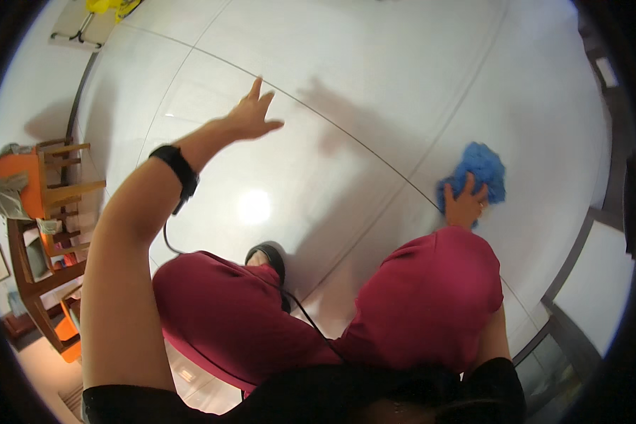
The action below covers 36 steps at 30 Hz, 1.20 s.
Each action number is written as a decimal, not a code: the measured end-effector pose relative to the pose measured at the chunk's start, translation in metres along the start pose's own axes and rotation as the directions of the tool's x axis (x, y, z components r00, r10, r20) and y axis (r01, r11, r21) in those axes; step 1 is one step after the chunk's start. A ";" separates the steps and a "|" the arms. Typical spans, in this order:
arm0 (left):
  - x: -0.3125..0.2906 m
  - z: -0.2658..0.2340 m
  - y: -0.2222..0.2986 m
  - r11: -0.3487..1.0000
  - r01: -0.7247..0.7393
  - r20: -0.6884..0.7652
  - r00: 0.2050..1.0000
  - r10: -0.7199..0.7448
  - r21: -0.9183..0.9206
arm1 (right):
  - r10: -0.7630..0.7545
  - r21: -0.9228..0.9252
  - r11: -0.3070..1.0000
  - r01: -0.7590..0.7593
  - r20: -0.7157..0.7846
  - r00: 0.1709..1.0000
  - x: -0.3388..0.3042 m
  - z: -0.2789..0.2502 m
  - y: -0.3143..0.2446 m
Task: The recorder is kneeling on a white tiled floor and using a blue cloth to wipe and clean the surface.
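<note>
A crumpled blue cloth (485,168) lies on the pale tiled floor (374,63) at the right. Over its near edge rests my right hand (465,205), its fingers pressed into the folds and gripping it. My right forearm is mostly hidden behind my raised knee in red trousers (431,283). Off to the left, my left hand (251,116) is stretched forward above the floor, fingers spread and holding nothing. A black band (177,169) circles that wrist, and its shadow falls on the tiles.
Wooden chairs with orange parts (39,184) stand along the left side. A yellow thing (113,7) shows at the far left. Dark-framed furniture (569,332) borders the right. A thin black cable (307,314) crosses my legs, close to my black sandal (272,261).
</note>
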<state>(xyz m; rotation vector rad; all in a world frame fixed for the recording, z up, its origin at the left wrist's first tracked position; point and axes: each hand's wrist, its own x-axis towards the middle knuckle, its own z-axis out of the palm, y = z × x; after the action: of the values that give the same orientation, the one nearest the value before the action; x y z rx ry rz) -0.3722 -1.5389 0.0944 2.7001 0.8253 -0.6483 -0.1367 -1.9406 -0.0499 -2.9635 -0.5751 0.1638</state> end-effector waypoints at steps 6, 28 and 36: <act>-0.060 0.081 -0.042 0.950 0.286 0.229 0.940 -0.253 -0.125 | -0.561 0.181 0.824 0.537 0.133 0.817 0.024 -0.018 -0.143; 0.019 0.127 0.027 0.889 -0.410 -0.558 0.795 0.238 -0.205 | -0.183 0.371 0.929 -0.006 0.470 0.863 -0.051 -0.133 0.066; 0.033 0.104 -0.116 0.810 0.353 -0.502 0.649 -0.572 -0.467 | -0.045 0.300 0.943 -0.142 0.539 0.841 -0.079 -0.147 0.087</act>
<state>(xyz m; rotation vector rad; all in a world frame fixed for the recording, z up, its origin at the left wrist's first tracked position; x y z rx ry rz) -0.4503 -1.4656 -0.0240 2.3642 1.6712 0.3569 -0.1589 -2.0644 0.0896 -2.5784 -0.4613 1.0237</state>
